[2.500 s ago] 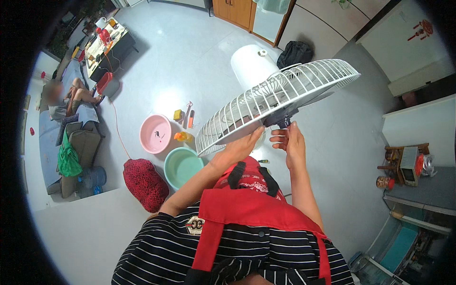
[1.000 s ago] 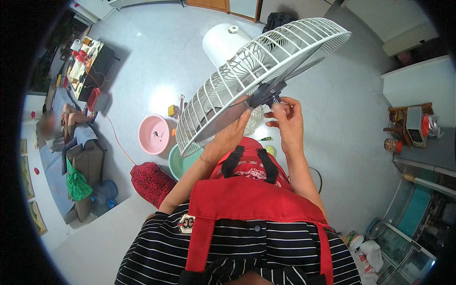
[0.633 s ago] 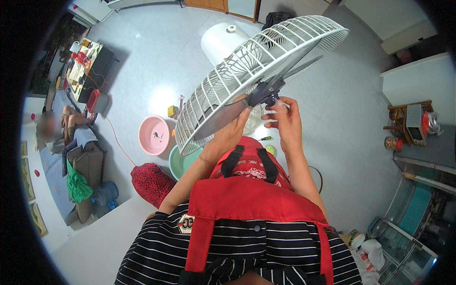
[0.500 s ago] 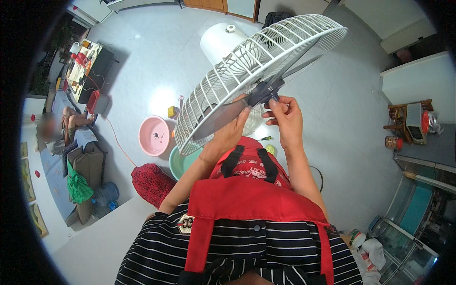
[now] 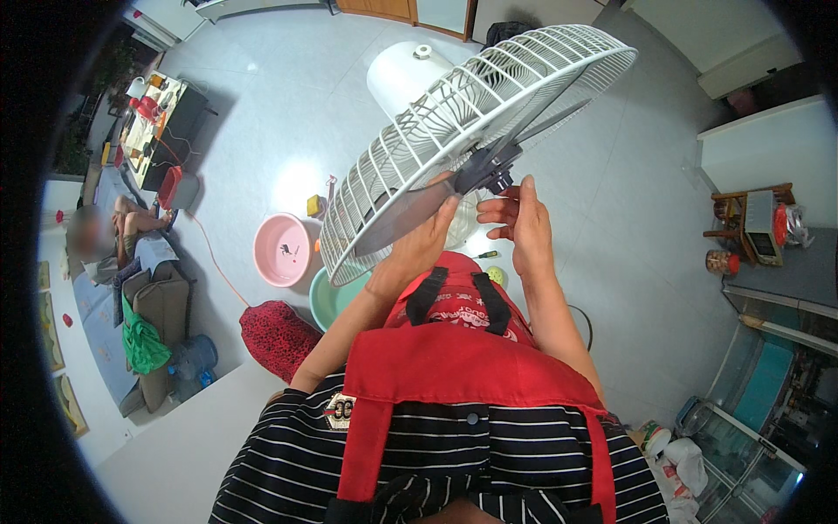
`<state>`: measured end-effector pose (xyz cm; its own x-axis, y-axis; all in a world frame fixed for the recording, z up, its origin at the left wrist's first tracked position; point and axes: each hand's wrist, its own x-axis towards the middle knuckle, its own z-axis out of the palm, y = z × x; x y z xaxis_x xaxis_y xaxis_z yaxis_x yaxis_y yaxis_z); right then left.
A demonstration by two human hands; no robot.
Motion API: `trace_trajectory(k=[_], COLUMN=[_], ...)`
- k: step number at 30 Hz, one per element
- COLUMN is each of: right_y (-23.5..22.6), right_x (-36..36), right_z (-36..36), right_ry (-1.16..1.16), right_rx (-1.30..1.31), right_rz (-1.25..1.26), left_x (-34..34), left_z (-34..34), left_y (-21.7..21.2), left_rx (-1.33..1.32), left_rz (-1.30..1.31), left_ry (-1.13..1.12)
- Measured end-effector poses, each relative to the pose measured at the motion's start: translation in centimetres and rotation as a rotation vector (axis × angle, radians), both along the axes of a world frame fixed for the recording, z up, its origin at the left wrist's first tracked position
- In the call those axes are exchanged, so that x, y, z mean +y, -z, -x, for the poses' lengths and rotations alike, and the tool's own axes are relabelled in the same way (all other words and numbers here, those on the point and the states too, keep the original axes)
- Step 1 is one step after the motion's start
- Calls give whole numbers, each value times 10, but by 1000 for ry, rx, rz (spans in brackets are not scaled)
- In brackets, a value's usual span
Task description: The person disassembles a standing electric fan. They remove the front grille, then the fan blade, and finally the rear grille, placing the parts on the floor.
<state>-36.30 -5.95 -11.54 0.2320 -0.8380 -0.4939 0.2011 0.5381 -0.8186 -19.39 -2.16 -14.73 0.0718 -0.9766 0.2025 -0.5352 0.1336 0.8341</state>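
Note:
I hold up a white wire fan guard (image 5: 454,122) tilted in front of me, with grey fan blades (image 5: 397,218) inside it. My left hand (image 5: 419,249) presses flat against a blade from below. My right hand (image 5: 519,223) has its fingertips at the dark hub (image 5: 483,168) in the middle of the blades. Beyond the guard stands a white round fan base (image 5: 397,74) on the floor.
On the grey tiled floor lie a pink basin (image 5: 281,249), a green basin (image 5: 336,297), a red patterned cushion (image 5: 275,336) and small bottles. Another person (image 5: 105,236) sits at the far left near a low cluttered table (image 5: 148,131). A stool with jars (image 5: 742,227) stands at right.
The fan has been lifted and tilted higher than 2.5 s ago. My right hand's fingers have shifted slightly at the hub; my left hand stays on the blade.

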Motion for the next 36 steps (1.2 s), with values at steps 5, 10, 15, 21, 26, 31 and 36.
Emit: trace_trajectory(k=[5,10,15,21,26,31,36], right_y=[4,6,-2,5,6,3,3], right_x=[9,1,8,0,2,6,-7], right_z=[-18,-3,-16,-8,-4,-17,1], right_ry=[229,35,256,77,129,202,34], right_rx=[171,84,36,90,-3,153,-59], right_rz=[344,104,213,191,148,404,70], left_x=[2,1,2,0,3,3,-1], left_z=[0,0,1,0,0,-1,0], left_y=[2,-1,2,2,0,-3,-1], left_rx=[-33,-30,-2,-35,-26,-47,21], left_rz=[1,-11,12,-2,-76,-137,-50], left_ry=[21,1,1,7,12,33,-1])
